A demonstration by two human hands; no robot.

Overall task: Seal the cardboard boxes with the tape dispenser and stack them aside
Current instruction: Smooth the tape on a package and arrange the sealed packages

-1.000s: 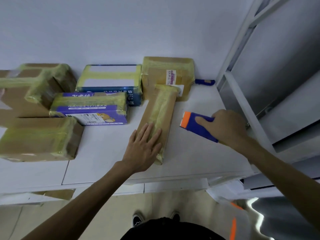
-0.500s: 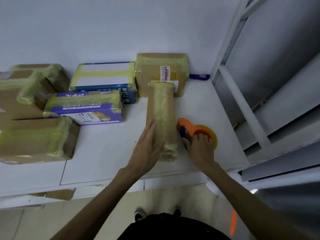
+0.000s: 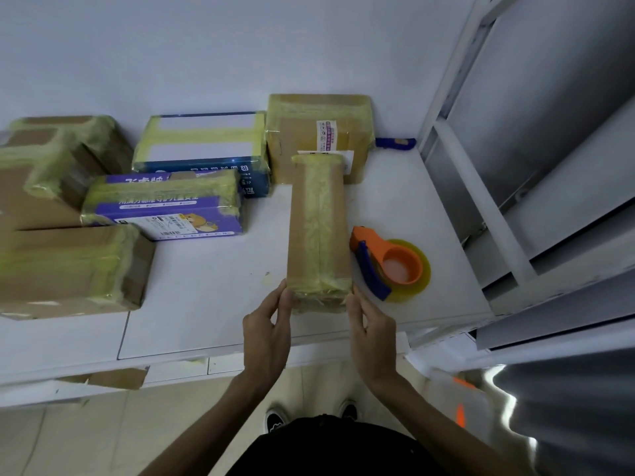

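A long narrow cardboard box [image 3: 318, 228], wrapped in yellowish tape, lies lengthwise on the white table [image 3: 206, 297]. My left hand [image 3: 266, 334] touches its near left corner and my right hand [image 3: 372, 334] touches its near right corner. The fingers of both hands look fairly straight against the box's end. An orange and blue tape dispenser [image 3: 388, 262] with a yellow roll lies flat on the table just right of the box, free of either hand.
Taped boxes stand at the left and back: a brown box [image 3: 68, 269], a purple box [image 3: 165, 207], a blue and white box [image 3: 202, 146], a brown labelled box [image 3: 316, 132]. A blue knife [image 3: 395, 143] lies by the wall. Grey metal shelving [image 3: 481, 187] borders the right.
My right hand set the tape dispenser down beside the long box and let go. The box has been turned straight. Both hands moved to its near end.
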